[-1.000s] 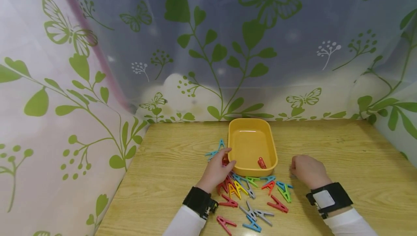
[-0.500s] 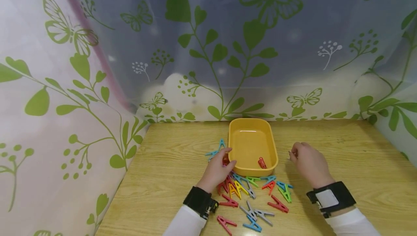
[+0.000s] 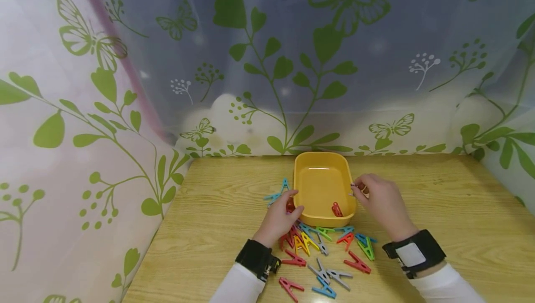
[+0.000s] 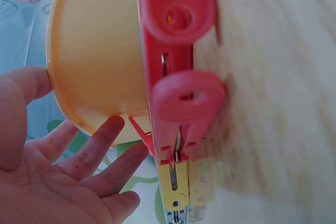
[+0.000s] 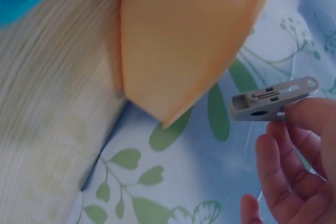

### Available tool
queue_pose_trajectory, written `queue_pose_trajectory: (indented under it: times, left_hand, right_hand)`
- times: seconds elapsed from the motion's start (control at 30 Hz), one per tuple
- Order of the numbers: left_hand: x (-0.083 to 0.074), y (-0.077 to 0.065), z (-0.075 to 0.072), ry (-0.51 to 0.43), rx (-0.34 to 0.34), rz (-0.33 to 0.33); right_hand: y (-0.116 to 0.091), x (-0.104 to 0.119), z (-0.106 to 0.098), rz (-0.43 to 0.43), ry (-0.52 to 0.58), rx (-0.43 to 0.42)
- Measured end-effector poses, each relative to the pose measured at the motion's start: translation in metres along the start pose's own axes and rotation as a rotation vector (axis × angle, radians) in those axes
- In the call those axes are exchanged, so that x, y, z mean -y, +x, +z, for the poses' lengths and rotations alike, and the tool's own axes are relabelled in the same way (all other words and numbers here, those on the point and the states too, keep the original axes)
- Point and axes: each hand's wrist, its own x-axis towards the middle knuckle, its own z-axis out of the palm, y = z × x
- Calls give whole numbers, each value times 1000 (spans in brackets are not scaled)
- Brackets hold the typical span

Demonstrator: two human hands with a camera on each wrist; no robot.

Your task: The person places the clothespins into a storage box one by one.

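Grey clothespin [image 5: 275, 99]: right grip [image 3: 383, 203] pinches it; left grip [image 3: 277, 218], fingers spread, touches yellow tray [image 3: 322, 184]; coloured clothespins [image 3: 357, 263] lie on wood-grain tabletop [image 3: 217, 214]; leaf-and-butterfly curtain [image 3: 167, 61] hangs behind.

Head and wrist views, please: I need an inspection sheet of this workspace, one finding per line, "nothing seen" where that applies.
Surface: wooden table, light grain.
Job's things: yellow tray with a red clothespin inside, near its front right corner; loose clothespins in several colors, mostly in front of the tray, with blue ones to its left.
Clutter: nothing seen.
Left hand: touches the tray's left side.
Right hand: pinches a gray clothespin by the tray's right side.
Cables: nothing seen.
Surroundings: leaf-and-butterfly curtain behind and at both sides.
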Motion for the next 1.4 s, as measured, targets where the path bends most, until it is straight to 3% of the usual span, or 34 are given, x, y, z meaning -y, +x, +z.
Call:
queue_pose_trajectory:
  times: [0.17,0.3,0.43,0.63,1.13,1.4]
  left_hand:
    - [0,0,0,-2,-2,-3]
    - [-1,0,1,5,-5,-13]
    - [-2,0,1,2,-8,-20]
    - [-1,1,1,8,-8,-22]
    - [0,0,0,-2,2,-3]
    - [-1,0,-1,5,4,-2]
  right_hand:
    - [-1,9,13,-77,25,41]
    - [-4,14,19,-99,37,139]
    - [-6,16,23,-95,35,217]
    - [-10,15,27,-63,-8,266]
    - [-11,16,27,-59,-13,276]
    - [-12,14,27,-104,-10,260]
